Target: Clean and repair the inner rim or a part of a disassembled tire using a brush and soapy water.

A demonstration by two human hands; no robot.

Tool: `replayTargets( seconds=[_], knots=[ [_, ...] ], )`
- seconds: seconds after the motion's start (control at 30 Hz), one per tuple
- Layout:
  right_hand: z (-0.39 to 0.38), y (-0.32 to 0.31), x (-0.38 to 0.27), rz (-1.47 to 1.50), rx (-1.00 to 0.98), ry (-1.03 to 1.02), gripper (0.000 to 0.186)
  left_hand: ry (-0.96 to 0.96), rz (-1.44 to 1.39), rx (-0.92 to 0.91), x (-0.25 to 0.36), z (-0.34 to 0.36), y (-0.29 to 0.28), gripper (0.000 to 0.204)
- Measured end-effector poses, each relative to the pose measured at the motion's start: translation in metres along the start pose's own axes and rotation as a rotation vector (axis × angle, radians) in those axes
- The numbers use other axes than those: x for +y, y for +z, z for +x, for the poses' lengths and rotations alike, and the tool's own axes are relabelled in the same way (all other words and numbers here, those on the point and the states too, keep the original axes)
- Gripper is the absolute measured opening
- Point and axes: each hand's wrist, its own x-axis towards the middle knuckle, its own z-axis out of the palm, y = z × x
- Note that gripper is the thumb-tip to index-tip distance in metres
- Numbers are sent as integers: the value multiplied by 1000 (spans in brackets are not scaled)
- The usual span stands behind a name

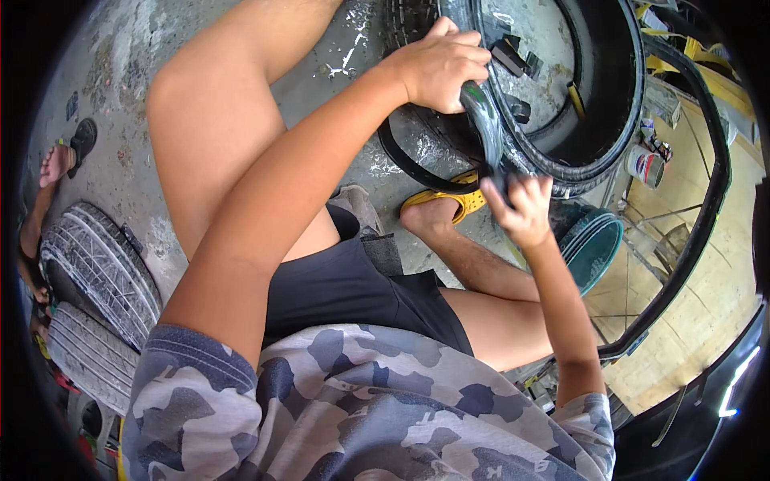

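In front of me, at the top of the head view, lies a wet black tyre [597, 160] with its opening toward me. A glossy, curved black rubber strip [484, 128] runs along its near left edge. My left hand [443, 68] is closed around the strip's upper end. Lower down, my right hand [525, 210] is curled by the strip's lower end and slightly blurred. Something dark sits at its fingers, but I cannot tell whether it is a tool or rubber. Dark rubber pieces [510, 56] and a yellow-and-black object [576, 101] lie inside the tyre's ring.
A green bucket [595, 250] stands right of my leg, near a white can [644, 166]. A large black hoop [716, 160] rests on a wooden board [690, 353]. My yellow clog [465, 204] is beside the tyre. At left are worn tyres [100, 256] and another person's foot [56, 164].
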Motion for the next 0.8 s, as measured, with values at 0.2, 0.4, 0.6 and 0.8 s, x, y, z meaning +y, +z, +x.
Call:
replayTargets(
  seconds=[0.2,0.4,0.6,0.8],
  knots=[
    [44,15,5,54,55,143,51,-24,17,32,-2,-3,1,27],
    [7,30,-54,277,395,828,39,-38,28,-27,1,0,-6,28],
    [89,27,-34,271,483,1079,25,-27,35,30,-1,0,-2,29],
    [69,14,-43,396,324,1129,27,-65,34,3,2,-5,-8,29]
  ],
)
